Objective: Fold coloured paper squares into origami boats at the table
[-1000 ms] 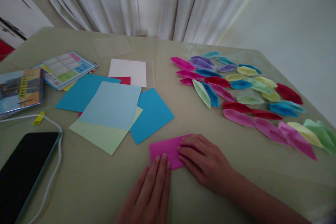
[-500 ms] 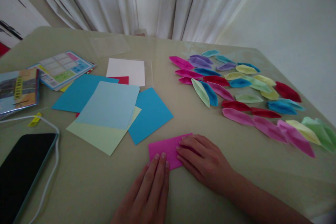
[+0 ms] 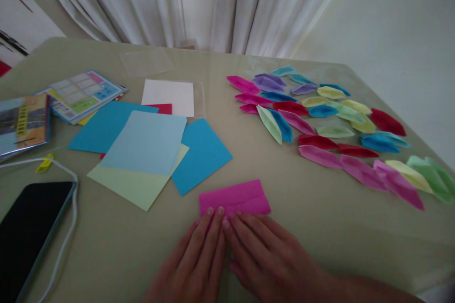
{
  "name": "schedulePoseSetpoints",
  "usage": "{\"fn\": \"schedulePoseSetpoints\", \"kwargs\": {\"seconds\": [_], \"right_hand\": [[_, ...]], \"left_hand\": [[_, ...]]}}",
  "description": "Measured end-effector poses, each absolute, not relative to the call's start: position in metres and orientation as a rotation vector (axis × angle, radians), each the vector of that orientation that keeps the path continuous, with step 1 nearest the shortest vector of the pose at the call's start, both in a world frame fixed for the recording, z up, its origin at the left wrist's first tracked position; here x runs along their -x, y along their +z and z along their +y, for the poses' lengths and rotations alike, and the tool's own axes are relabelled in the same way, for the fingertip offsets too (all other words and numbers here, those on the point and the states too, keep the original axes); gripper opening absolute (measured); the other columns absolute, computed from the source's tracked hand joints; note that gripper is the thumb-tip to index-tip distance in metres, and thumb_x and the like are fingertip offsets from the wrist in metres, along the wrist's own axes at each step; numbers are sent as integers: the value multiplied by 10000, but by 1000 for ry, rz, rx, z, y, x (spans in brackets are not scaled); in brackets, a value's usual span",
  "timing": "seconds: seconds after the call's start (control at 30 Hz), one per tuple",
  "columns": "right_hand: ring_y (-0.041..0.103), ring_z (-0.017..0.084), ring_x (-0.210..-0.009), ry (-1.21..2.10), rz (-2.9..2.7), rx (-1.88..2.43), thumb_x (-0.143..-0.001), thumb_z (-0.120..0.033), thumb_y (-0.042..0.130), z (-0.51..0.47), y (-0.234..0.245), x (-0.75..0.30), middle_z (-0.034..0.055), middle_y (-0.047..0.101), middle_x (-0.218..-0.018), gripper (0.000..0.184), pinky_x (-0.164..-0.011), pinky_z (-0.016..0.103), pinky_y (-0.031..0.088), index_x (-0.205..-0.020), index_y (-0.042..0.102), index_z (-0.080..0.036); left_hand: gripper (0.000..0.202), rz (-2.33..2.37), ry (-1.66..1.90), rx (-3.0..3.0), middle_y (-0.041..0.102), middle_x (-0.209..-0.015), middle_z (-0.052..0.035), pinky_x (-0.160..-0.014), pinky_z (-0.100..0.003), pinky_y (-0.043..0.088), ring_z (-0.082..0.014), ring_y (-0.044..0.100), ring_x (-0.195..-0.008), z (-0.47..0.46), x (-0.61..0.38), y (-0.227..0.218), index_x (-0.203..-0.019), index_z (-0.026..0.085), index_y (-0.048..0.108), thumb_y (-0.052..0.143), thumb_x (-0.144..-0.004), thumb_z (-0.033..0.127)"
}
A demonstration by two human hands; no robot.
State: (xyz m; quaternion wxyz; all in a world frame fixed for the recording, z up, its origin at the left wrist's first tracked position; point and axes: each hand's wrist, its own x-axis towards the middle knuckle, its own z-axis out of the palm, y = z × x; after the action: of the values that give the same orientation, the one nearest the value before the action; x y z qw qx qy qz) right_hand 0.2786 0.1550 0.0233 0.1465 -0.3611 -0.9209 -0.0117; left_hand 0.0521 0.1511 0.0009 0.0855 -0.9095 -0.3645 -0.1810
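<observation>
A folded magenta paper (image 3: 234, 197) lies flat on the beige table (image 3: 320, 208) near its front edge. My left hand (image 3: 194, 265) rests flat with fingers stretched out, its fingertips on the paper's near left edge. Beside it, my right hand (image 3: 265, 258) also lies flat and open, fingertips touching the paper's near edge. The two hands meet at their fingertips. Neither hand holds anything.
Loose coloured sheets (image 3: 149, 144) in blue, light blue and pale green lie left of centre, a white sheet (image 3: 168, 97) behind them. Several folded paper boats (image 3: 320, 118) spread over the right. A dark phone (image 3: 28, 232) with white cable (image 3: 69, 227) and booklets (image 3: 83, 94) sit at left.
My right hand has slid off the top of the magenta paper back to its near edge, uncovering the paper's right half. The left hand has barely moved.
</observation>
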Motion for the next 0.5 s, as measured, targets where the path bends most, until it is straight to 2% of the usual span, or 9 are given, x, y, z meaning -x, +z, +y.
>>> {"fn": "schedulePoseSetpoints", "kwargs": {"seconds": [0.13, 0.23, 0.5], "right_hand": [[728, 282, -1217, -142, -2645, 1105, -1144, -371, 406, 140, 14, -276, 119, 780, -1343, 481, -1040, 384, 568, -1319, 738, -70], [738, 301, -1224, -203, -2641, 1185, -1125, -392, 449, 132, 11, -280, 165, 779, -1331, 487, -1036, 393, 585, -1302, 741, -44], [802, 344, -1092, -362, -2631, 1409, -1109, -358, 430, 128, 17, -293, 268, 779, -1257, 511, -859, 417, 677, -1198, 779, 5]], "left_hand": [[434, -1079, -452, 2738, 754, -1367, -143, -1292, -457, 235, -292, 644, -1296, 148, -52, -1, -1307, 68, 714, 397, -1036, 188], [458, -1072, -429, 2761, 731, -1410, -158, -1341, -468, 153, -298, 639, -1317, 146, -51, -2, -1336, 53, 701, 383, -1028, 170], [476, -1039, -488, 2782, 711, -1441, -153, -1360, -444, 126, -271, 604, -1352, 154, -46, 3, -1353, 59, 704, 349, -1048, 142]]}}
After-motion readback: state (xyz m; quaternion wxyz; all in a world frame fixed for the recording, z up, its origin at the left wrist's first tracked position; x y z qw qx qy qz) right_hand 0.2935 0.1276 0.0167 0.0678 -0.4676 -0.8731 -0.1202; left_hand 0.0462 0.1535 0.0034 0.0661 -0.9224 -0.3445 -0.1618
